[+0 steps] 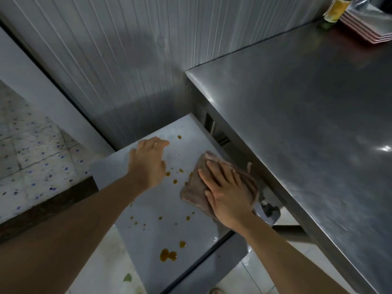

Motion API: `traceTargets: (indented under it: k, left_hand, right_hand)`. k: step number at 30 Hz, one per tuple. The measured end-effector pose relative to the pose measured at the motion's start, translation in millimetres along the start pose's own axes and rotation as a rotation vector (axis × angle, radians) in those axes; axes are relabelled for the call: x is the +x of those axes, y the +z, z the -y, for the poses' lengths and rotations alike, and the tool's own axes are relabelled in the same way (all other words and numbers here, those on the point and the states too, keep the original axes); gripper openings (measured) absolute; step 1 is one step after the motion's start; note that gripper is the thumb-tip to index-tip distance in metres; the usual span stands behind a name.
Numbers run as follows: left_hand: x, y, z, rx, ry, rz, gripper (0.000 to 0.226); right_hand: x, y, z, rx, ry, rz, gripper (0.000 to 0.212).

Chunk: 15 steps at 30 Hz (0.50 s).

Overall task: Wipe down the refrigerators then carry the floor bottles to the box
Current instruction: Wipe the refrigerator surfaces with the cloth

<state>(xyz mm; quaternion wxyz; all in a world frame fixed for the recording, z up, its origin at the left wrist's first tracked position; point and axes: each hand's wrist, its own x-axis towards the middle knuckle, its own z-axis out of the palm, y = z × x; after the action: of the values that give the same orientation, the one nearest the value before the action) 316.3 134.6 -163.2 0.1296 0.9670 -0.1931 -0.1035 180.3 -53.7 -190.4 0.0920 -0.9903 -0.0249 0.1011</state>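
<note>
Pink cloth [198, 183]: flat on fridge top [148, 209], beside steel bench [307, 124].
Right hand [229, 194]: fingers straight, pressing cloth.
Left hand [148, 162]: released, resting on fridge top.
Brown spots [167, 255]: scattered.

**Steel and Panelled Corner**

A ribbed grey wall [118, 60] stands behind. A stainless steel counter [307, 128] catches light at right, carrying stacked pink trays [369, 32] and a yellow-labelled bottle [337, 7]. Speckled floor tiles [27, 158] lie left.
</note>
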Motion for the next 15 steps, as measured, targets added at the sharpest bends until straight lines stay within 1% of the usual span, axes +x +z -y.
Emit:
traceTargets:
  k: [3,8,11,15]
  left_hand:
    - [12,7,28,0.091,-0.022,-0.022,0.057]
    - [22,14,54,-0.021,0.077,-0.031,0.054]
    - [26,17,60,-0.005,0.097,-0.013,0.057]
    - [25,19,58,-0.004,0.047,-0.035,0.056]
  right_hand:
    - [8,11,-9,-0.044,0.036,-0.008,0.059]
    - [58,6,-6,-0.039,0.104,-0.020,0.068]
    - [107,1,0,-0.042,0.092,-0.048,0.065]
    - [161,-6,11,-0.049,0.059,-0.047,0.061]
